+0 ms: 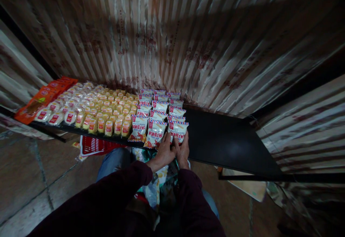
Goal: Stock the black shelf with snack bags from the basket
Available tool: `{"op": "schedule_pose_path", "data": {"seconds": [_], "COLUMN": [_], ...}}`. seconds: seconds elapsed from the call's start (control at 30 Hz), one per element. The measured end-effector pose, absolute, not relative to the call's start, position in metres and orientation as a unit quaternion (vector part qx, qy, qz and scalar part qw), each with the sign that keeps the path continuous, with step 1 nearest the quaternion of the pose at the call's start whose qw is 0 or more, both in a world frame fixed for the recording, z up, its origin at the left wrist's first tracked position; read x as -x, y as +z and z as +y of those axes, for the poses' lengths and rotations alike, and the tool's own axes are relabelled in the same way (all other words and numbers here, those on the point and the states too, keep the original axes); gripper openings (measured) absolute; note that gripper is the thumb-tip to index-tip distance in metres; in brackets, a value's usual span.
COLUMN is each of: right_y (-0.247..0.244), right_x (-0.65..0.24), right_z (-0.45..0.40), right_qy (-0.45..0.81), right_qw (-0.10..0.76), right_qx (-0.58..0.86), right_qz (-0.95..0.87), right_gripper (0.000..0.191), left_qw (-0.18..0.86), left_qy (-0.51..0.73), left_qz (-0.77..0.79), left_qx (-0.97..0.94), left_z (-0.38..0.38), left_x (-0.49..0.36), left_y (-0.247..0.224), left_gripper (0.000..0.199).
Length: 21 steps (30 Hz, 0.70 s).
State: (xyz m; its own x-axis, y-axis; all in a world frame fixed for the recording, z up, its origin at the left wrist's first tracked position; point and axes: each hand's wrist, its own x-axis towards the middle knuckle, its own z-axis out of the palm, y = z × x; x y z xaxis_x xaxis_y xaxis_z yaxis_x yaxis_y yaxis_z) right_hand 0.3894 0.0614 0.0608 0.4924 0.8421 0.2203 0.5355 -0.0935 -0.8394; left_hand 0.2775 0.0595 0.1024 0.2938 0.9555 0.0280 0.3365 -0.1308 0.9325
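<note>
My left hand [164, 153] and my right hand [182, 151] hold the lower part of a white snack bag [178, 127] from its two sides. It has a striped top edge and red lettering, and stands upright at the front right of several rows of matching bags. Just left of my left hand is another snack bag [155, 133] of this kind, with one more snack bag [138, 127] beyond it. My fingertips are partly hidden against the bag.
The black shelf [223, 140] runs on to the right. Left of the bags stand small yellow wrapped cakes [109, 125], round white packets [70, 116] and orange packets [43, 98]. A red basket [97, 146] and a teal-white plastic bag [152, 190] are below. Striped sheeting [161, 32] hangs behind.
</note>
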Motion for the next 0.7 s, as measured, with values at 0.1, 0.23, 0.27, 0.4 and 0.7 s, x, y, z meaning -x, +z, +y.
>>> {"op": "schedule_pose_path", "data": {"seconds": [0.1, 0.23, 0.27, 0.4, 0.7], "right_y": [0.058, 0.056, 0.056, 0.056, 0.058], "right_x": [-0.389, -0.389, -0.389, -0.387, -0.382], "right_z": [0.060, 0.057, 0.057, 0.057, 0.063], "right_qy": [0.125, 0.108, 0.107, 0.106, 0.109], "right_qw": [0.483, 0.482, 0.480, 0.470, 0.461], "right_qx": [0.719, 0.708, 0.706, 0.712, 0.724], "right_qz": [-0.483, -0.505, -0.510, -0.511, -0.502], "right_gripper": [0.084, 0.080, 0.079, 0.084, 0.088], "left_qw": [0.411, 0.306, 0.277, 0.197, 0.141], "left_qy": [0.341, 0.359, 0.360, 0.347, 0.338], "left_qz": [0.466, 0.439, 0.447, 0.508, 0.530], "left_qx": [-0.705, -0.765, -0.771, -0.764, -0.765], "left_z": [0.048, 0.037, 0.037, 0.043, 0.051], "left_x": [-0.269, -0.249, -0.244, -0.228, -0.228], "left_y": [0.102, 0.102, 0.102, 0.096, 0.065], "left_gripper": [0.067, 0.055, 0.053, 0.055, 0.063]}}
